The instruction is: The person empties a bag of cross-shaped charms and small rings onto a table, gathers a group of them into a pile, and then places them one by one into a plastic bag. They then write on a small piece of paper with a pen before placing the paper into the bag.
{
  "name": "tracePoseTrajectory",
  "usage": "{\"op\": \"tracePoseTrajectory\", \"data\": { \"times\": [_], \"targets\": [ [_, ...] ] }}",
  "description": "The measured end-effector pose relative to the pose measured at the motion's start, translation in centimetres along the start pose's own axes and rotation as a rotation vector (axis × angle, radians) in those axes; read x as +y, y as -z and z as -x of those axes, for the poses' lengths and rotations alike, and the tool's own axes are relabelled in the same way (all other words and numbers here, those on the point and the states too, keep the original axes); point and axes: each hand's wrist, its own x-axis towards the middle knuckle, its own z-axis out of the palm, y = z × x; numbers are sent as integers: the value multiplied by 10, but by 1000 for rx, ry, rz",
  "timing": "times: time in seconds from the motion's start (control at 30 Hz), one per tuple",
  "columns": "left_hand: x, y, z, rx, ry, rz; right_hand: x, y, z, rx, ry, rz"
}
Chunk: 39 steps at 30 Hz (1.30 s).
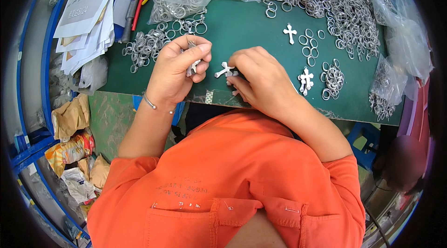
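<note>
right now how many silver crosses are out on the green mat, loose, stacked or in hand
Loose single cross: 1
Stacked crosses: 1 pile, number within not clear
Cross at the right hand: 1
Piece in the left hand: 1, shape partly hidden
Total: 4 spots

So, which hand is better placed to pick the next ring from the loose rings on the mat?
Probably the left hand: the loose rings lie just beside it, while the right hand pinches a small silver cross.

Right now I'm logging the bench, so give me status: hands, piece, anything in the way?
Left hand pinching small metal parts. Right hand gripping a white cross over the green mat. Loose rings nearby, none blocking.
</note>
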Motion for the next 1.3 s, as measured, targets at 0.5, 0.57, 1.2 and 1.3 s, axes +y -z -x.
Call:
{"op": "tracePoseTrajectory", "data": {
  "times": [0.5,0.57,1.2,1.3],
  "targets": [
    [-12,-2,-4,-15,-447,-1280,4,-7,-14,-174,-155,-82],
    [-11,-3,-3,-30,-469,-1351,4,-9,-17,-156,-225,-139],
    [-18,1,-10,72,-11,-54,-15,-5,-8,-212,-86,296],
    [-17,-1,-10,79,12,0,-14,-5,-10,-223,-75,416]
  ]
}}
